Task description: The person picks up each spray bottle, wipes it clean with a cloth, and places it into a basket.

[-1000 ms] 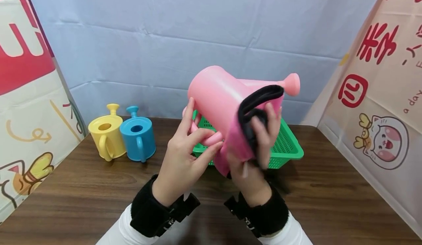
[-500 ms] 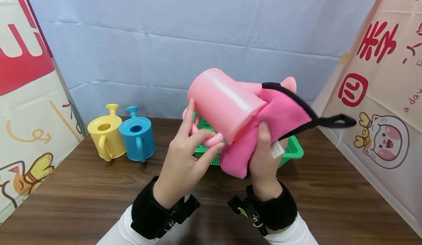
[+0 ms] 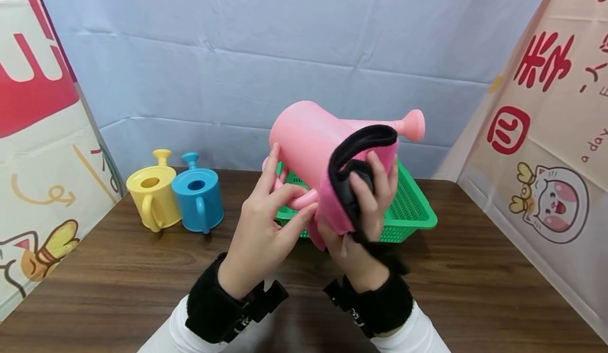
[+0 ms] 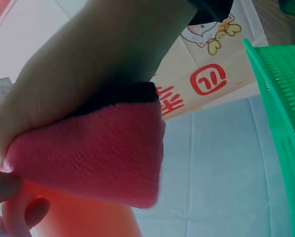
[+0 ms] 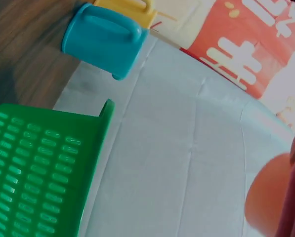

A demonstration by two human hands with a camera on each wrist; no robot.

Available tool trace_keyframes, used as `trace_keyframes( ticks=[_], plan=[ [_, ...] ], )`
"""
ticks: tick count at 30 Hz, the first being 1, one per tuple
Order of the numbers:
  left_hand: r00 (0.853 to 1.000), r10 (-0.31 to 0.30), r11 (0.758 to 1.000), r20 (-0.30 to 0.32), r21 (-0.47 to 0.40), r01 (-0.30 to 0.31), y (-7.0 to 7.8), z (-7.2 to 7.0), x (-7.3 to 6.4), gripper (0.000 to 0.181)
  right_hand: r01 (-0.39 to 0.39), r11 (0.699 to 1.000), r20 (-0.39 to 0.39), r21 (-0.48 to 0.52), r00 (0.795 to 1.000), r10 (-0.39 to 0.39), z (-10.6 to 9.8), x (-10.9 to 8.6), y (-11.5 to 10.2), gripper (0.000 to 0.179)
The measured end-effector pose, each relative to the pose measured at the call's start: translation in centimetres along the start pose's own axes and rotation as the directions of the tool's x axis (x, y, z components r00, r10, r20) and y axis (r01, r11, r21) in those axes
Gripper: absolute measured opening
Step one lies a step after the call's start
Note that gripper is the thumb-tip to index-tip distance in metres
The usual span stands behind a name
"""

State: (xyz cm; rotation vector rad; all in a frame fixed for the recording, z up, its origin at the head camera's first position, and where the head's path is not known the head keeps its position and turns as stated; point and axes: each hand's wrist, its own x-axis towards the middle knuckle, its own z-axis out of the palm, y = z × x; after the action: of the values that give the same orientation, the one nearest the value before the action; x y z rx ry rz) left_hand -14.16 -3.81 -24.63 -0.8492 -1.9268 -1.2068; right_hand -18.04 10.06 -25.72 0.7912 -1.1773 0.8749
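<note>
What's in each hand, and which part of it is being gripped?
The left hand holds the pink watering can by its handle; the right hand grips a pink cloth near its black trim.

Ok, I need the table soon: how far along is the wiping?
Possibly done: the yellow can and blue can stand side by side on the table; I can't tell whether they were wiped. In hand: the left hand holds the pink can by its handle, the right hand holds the pink cloth against it. Likely left: setting the pink can down, since it's held up.
</note>
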Motion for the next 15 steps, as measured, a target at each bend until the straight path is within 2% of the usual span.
trace_keyframes(
  ticks=[2, 4, 8, 12, 13, 15],
  plan=[
    [1.000, 0.013, 1.000, 0.001, -0.006, -0.013, 0.1, 0.0, 0.0, 0.013, -0.060, 0.995, -0.033, 0.085, 0.997, 0.063, -0.2, 0.3, 0.4, 0.043],
    [1.000, 0.020, 1.000, 0.002, -0.011, -0.020, 0.1, 0.0, 0.0, 0.013, -0.143, 0.972, -0.035, 0.184, 0.988, 0.152, -0.5, 0.6, 0.8, 0.050],
    [1.000, 0.015, 1.000, 0.002, -0.012, -0.015, 0.2, -0.1, 0.0, 0.014, -0.295, 0.894, 0.015, 0.337, 0.951, 0.308, -1.1, 1.0, 1.4, 0.062],
    [1.000, -0.001, 1.000, 0.002, -0.010, 0.001, 0.2, -0.2, 0.1, 0.014, -0.394, 0.821, 0.067, 0.413, 0.912, 0.404, -1.5, 1.0, 1.5, 0.050],
    [1.000, -0.004, 1.000, 0.002, -0.011, 0.004, 0.2, -0.2, 0.1, 0.014, -0.400, 0.818, 0.068, 0.414, 0.910, 0.410, -1.4, 1.0, 1.5, 0.049],
    [1.000, -0.005, 1.000, 0.003, -0.014, 0.005, 0.1, -0.1, 0.0, 0.014, -0.384, 0.841, 0.069, 0.381, 0.919, 0.389, -1.3, 1.1, 1.4, 0.054]
  ],
)
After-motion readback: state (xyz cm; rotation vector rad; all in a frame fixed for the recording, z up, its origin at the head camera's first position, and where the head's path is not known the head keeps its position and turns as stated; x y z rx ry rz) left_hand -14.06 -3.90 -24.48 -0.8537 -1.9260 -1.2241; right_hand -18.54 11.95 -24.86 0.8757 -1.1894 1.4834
